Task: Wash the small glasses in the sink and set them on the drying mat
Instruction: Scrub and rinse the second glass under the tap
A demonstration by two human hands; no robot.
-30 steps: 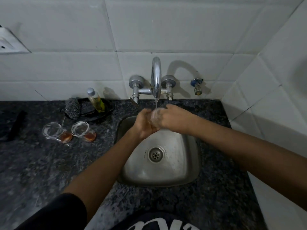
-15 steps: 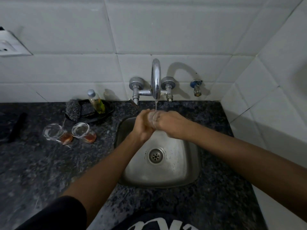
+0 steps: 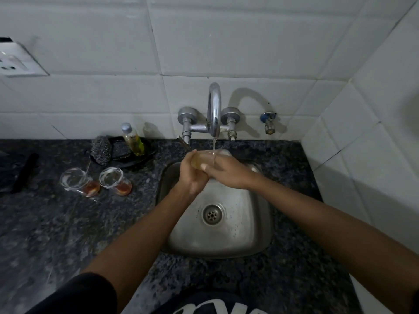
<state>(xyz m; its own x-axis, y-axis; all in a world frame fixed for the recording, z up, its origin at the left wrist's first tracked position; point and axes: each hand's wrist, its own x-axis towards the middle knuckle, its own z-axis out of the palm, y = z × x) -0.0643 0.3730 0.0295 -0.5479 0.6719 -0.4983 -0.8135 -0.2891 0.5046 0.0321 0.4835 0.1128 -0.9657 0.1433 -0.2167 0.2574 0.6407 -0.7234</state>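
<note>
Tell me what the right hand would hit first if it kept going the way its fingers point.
The right hand points left across the sink, fingers wrapped on the glass under the tap stream. Straight on, it would likely meet the left hand gripping the same glass; depth is unclear.

A small home kitchen: a steel sink [image 3: 217,225] set into a speckled granite counter [image 3: 56,223], a wall-mounted chrome tap [image 3: 214,112] against white wall tiles [image 3: 226,37], with a scrubber [image 3: 101,150] and dish-soap bottle [image 3: 133,139] in a black tray [image 3: 147,152].
</note>
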